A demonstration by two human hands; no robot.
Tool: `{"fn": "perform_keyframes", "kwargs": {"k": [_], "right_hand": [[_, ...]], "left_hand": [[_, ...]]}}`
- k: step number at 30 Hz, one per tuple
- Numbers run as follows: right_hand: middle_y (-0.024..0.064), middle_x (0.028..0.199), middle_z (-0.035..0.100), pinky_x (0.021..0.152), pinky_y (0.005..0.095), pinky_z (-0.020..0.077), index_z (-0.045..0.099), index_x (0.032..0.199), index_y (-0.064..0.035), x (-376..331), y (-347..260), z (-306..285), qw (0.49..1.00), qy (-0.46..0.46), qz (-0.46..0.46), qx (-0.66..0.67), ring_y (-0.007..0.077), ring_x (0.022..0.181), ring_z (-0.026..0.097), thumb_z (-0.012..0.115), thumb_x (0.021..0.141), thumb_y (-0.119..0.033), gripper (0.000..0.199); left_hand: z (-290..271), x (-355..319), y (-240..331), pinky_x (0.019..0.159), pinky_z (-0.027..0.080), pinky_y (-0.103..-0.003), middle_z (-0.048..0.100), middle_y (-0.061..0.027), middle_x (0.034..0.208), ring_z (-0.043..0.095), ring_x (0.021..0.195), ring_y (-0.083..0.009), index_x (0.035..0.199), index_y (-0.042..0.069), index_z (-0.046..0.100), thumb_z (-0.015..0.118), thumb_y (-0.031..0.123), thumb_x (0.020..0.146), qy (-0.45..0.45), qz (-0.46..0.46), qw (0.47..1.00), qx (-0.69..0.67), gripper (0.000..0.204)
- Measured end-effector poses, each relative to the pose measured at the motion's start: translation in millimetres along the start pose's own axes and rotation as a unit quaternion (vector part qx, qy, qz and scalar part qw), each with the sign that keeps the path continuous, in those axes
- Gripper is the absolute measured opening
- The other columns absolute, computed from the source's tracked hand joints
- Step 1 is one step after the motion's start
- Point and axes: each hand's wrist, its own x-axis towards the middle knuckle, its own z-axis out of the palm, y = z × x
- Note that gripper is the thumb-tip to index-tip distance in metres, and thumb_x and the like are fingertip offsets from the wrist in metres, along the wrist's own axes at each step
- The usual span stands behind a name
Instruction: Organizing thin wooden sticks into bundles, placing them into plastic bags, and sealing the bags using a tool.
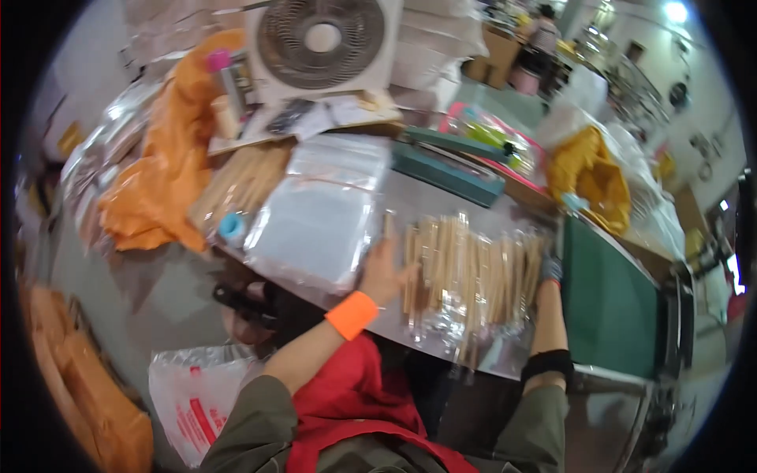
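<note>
A row of clear packets of pale wooden sticks (473, 272) lies on the steel table (410, 197) in front of me. My left hand (384, 272), with an orange wristband, rests flat against the left end of that row, fingers spread. My right hand (550, 270), with a black band on the forearm, presses on the right end of the row. Neither hand lifts a packet. To the left of my left hand sits a stack of empty clear zip bags (319, 213).
A teal heat sealer (449, 169) lies behind the packets. A green machine (611, 303) stands at right. Orange plastic bags (162, 165) pile up at left, a box fan (319, 43) at the back, a bag of loose sticks (240, 185) and a white printed bag (193, 398) below.
</note>
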Motion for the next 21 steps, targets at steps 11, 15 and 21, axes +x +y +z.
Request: {"fn": "perform_keyframes", "kwargs": {"k": [11, 15, 21], "right_hand": [[0.0069, 0.098, 0.061, 0.071, 0.028, 0.0503, 0.051, 0.114, -0.0021, -241, -185, -85, 0.654, -0.406, 0.074, 0.634, 0.0142, 0.083, 0.059, 0.069, 0.078, -0.022, 0.045], [0.0127, 0.116, 0.054, 0.086, 0.0328, 0.0454, 0.039, 0.126, -0.0005, -356, -156, -93, 0.754, -0.265, 0.031, 0.6, 0.0214, 0.1, 0.055, 0.068, 0.078, -0.02, 0.06], [0.0091, 0.121, 0.052, 0.091, 0.0299, 0.0427, 0.037, 0.132, -0.0028, -465, -105, -115, 0.603, -0.313, 0.236, 0.695, 0.0185, 0.107, 0.053, 0.064, 0.083, -0.02, 0.058]], "left_hand": [[24, 8, 39, 0.09, 0.042, -0.032, 0.052, -0.014, 0.111, 0.052, 0.104, -0.0207, 0.129, -0.005, 0.025, 0.077, 0.021, 0.07, -0.187, -0.24, 0.848, -0.435, 0.083], [-20, -91, 46, 0.098, 0.036, -0.035, 0.042, -0.0148, 0.128, 0.045, 0.116, -0.0227, 0.136, -0.004, 0.015, 0.077, 0.019, 0.069, -0.124, -0.186, 0.902, -0.371, 0.094], [-84, -170, 61, 0.105, 0.027, -0.035, 0.032, -0.0152, 0.136, 0.032, 0.127, -0.0243, 0.14, -0.002, 0.004, 0.079, 0.023, 0.068, -0.215, -0.202, 0.892, -0.343, 0.108]]}}
